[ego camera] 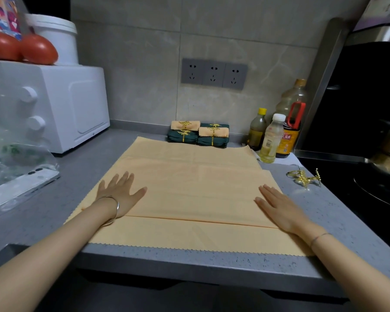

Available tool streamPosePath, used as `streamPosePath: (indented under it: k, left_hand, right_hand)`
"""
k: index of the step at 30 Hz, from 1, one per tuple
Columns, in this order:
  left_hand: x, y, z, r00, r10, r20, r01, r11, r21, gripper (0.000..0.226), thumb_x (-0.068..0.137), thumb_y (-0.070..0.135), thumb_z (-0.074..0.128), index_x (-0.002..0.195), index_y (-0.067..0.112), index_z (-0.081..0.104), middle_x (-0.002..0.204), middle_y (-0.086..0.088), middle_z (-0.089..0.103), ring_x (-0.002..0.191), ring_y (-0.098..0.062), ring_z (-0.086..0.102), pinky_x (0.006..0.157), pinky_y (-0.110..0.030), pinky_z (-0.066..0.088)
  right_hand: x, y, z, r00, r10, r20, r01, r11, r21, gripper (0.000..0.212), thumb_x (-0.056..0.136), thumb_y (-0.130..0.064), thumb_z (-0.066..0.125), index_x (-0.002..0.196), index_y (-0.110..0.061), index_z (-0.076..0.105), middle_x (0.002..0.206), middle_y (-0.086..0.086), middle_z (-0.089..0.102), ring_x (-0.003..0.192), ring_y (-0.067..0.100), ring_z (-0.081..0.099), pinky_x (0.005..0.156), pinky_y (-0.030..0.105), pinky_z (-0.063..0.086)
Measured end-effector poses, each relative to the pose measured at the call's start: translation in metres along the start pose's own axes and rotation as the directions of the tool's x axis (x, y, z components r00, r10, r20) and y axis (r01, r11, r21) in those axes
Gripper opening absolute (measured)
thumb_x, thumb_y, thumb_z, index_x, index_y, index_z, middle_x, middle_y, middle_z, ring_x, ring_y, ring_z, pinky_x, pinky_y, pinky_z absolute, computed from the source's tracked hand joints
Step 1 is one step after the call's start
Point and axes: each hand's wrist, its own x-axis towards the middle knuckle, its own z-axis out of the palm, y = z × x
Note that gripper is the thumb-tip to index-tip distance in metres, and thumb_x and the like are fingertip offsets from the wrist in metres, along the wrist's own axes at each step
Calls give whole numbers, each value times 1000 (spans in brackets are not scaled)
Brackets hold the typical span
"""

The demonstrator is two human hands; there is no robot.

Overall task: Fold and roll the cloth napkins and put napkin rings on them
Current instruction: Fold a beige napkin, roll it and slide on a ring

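- Head view, work done so far: I am counting four finished napkins (198, 135) sitting stacked at the back edge of the counter (88, 158) against the wall. Two are green and two orange, each wearing a gold ring.
- Piece in hand: the orange napkin (189, 188) is lying spread across the middle of the counter, reaching almost to the front edge. One flap is lying over it, so I am judging the folding as only just begun.
- Hands: the left hand (119, 194) is pressing flat on the napkin's left side, fingers spread wide. The right hand (277, 208) is lying flat on its right side, fingers straight. Neither is holding anything.
- Supplies: the loose gold rings (304, 177) are waiting near the counter's right edge, apart from the napkin.
- Remaining, as I am reading it: further folds, the roll, then a ring slid on.
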Motion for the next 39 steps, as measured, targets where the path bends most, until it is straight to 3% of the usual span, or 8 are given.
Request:
streamPosePath:
  k: [8, 14, 20, 24, 30, 33, 35, 39]
  left_hand:
    - [-5, -8, -13, 999, -32, 24, 32, 999, 25, 74, 92, 64, 6, 151, 21, -3, 159, 2, -9, 146, -19, -7, 118, -43, -4]
    - [-37, 19, -20, 919, 386, 76, -384, 922, -39, 124, 46, 94, -16, 151, 31, 4, 157, 14, -1, 146, -9, -4, 118, -32, 3]
    - [-56, 39, -23, 849, 505, 158, -523, 844, 117, 108, 52, 80, -10, 149, 37, 8, 157, 16, 5, 145, -7, 6, 115, -28, 16]
    - [-54, 42, -27, 843, 509, 177, -538, 783, 312, 53, 100, 47, 15, 150, 32, 9, 158, 12, 8, 144, -11, 15, 111, -30, 29]
    - [-51, 29, -40, 866, 480, 137, -498, 808, 316, 49, 103, 20, 24, 148, 38, 16, 155, 11, 23, 138, -16, 32, 105, -29, 34]
    - [-54, 29, -54, 857, 499, 127, -514, 814, 269, 40, 103, 28, 27, 138, 41, 41, 134, 8, 53, 119, -16, 51, 91, -23, 40]
    - [-54, 26, -66, 848, 517, 118, -530, 813, 243, 33, 101, 38, 31, 94, 33, 62, 86, 8, 60, 78, -11, 52, 64, -19, 35]
    - [-45, 20, -89, 835, 546, 67, -548, 836, 24, 51, 92, 48, 47, 56, 18, 27, 52, 3, 24, 50, -13, 22, 49, -23, 19]
  right_hand:
    - [-1, 4, -7, 999, -33, 3, 33, 999, 3, 61, 98, -51, 21, 151, -20, 17, 159, -4, 9, 146, 12, 8, 119, 35, 5]
    - [-32, -38, -23, 926, -373, 47, 376, 921, -102, 67, 90, -65, 19, 149, -32, 24, 154, -16, 23, 141, 2, 21, 110, 19, 14]
    - [-53, -62, -17, 870, -490, 43, 489, 850, -197, 54, 96, -40, 36, 149, -33, 23, 153, -16, 27, 136, 4, 32, 106, 14, 24]
    - [-48, -55, -18, 873, -484, 52, 483, 846, -225, 49, 101, -31, 32, 149, -34, 22, 153, -15, 27, 137, 8, 33, 109, 20, 26]
    - [-43, -47, -21, 906, -412, 100, 423, 861, -282, 46, 103, -25, 28, 148, -36, 23, 153, -18, 24, 139, 8, 30, 109, 18, 22]
    - [-46, -50, -37, 914, -373, 163, 396, 906, -151, 38, 103, -25, 31, 136, -37, 44, 136, -22, 46, 121, -2, 46, 99, 14, 32]
    - [-46, -50, -53, 903, -359, 238, 375, 927, -27, 28, 101, -32, 34, 102, -35, 62, 101, -16, 64, 82, -5, 52, 74, 13, 39]
    - [-47, -51, -88, 872, -358, 334, 325, 933, 152, 45, 93, -47, 41, 74, -9, 54, 62, -2, 41, 55, 7, 33, 55, 23, 28]
